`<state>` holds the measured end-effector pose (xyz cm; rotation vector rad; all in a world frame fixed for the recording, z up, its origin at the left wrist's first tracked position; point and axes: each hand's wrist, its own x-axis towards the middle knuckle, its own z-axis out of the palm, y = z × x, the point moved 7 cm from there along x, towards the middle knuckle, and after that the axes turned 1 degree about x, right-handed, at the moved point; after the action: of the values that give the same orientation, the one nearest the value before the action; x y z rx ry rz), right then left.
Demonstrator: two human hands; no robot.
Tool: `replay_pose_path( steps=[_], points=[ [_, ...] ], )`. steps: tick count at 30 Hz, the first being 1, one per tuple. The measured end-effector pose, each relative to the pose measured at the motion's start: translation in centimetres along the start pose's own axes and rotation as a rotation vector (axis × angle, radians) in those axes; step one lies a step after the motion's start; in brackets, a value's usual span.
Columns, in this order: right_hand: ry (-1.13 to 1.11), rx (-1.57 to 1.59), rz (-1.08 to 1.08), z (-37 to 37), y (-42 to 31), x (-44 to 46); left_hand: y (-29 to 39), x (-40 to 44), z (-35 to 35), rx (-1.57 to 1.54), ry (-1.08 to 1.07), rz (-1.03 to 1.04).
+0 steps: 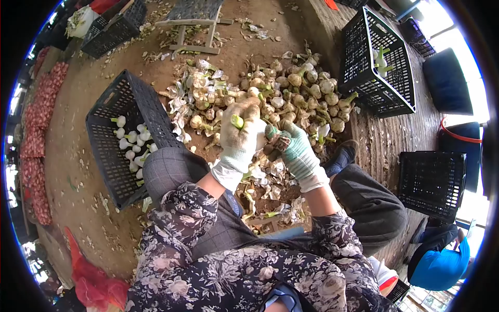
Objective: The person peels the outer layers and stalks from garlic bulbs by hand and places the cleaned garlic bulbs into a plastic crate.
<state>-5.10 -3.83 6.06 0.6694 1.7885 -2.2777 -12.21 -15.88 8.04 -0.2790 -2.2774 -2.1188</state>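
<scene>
My left hand (240, 132), in a pale knit glove, is wrapped round a garlic bulb; its cut green stem (237, 121) sticks out between the fingers and the bulb is mostly covered. Close beside it, my right hand (298, 151) wears a green and white glove with dirt-darkened fingers. Those fingers are curled closed, and what they hold, if anything, is hidden. Beyond both hands lies a heap of untrimmed garlic bulbs (299, 82) with stems. Loose papery skins (267, 179) cover the ground between my legs.
At my left a black crate (112, 174) holds several peeled white bulbs. Another black crate (358, 73) at the upper right holds a few stemmed bulbs. A low stool (195, 15) stands ahead. Red net sacks (41, 119) line the far left. Someone in blue (439, 265) sits at right.
</scene>
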Motion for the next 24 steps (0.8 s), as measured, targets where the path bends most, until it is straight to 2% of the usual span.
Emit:
replay_pose_path(
  steps=[4, 7, 9, 10, 11, 12, 13, 14, 15, 16, 18, 19, 20, 22, 24],
  points=[
    [0.017, 0.138, 0.043, 0.1, -0.6, -0.7, -0.2, 0.1, -0.2, 0.057, -0.021, -0.009],
    [0.036, 0.409, -0.114, -0.2, 0.4, -0.3, 1.7, 0.1, -0.4, 0.307, 0.026, 0.232],
    [0.212, -0.216, -0.334, 0.6, -2.1, -2.1, 3.0, -0.3, -0.2, 0.488, 0.058, 0.394],
    [0.296, -0.534, -0.436, 1.1, -3.3, -2.9, 2.3, -0.1, -0.1, 0.316, 0.024, 0.323],
    [0.315, -0.632, -0.567, 1.3, -3.9, -3.0, 2.2, 0.2, 0.0, 0.146, -0.009, 0.251],
    [0.294, -0.442, -0.407, 0.4, -3.1, -2.4, 2.2, 0.4, 0.1, -0.023, -0.042, 0.179],
    [0.27, -0.253, -0.247, -0.5, -2.5, -1.8, 0.8, 0.0, 0.2, -0.212, -0.082, -0.118],
    [0.244, -0.061, -0.083, -1.2, -1.9, -1.4, 0.3, 0.0, -0.2, -0.251, -0.129, -0.228],
    [0.231, 0.108, -0.092, -3.0, -0.7, 0.1, -0.1, -0.5, 0.1, -0.431, -0.184, -0.344],
    [0.171, 0.141, -0.133, -4.8, 1.6, 1.5, -0.2, -0.7, 0.7, -0.615, -0.24, -0.452],
    [0.051, 0.293, 0.12, -2.8, 1.2, 0.4, -0.6, -0.3, 1.4, -0.766, -0.215, -0.477],
    [-0.08, 0.525, 0.142, -2.2, 2.2, 0.4, -1.0, -0.7, 1.7, -0.838, -0.197, -0.507],
    [-0.036, 0.536, 0.12, -1.1, 0.1, -0.5, -1.2, -0.7, 1.7, -0.853, -0.236, -0.551],
    [-0.044, 0.58, -0.013, -0.6, -1.2, -0.1, -0.4, -0.6, 1.4, -0.599, -0.238, -0.528],
    [-0.028, 0.288, -0.164, -0.5, -2.9, -0.4, -1.8, -0.3, 1.9, -0.414, -0.095, -0.511]
  ],
)
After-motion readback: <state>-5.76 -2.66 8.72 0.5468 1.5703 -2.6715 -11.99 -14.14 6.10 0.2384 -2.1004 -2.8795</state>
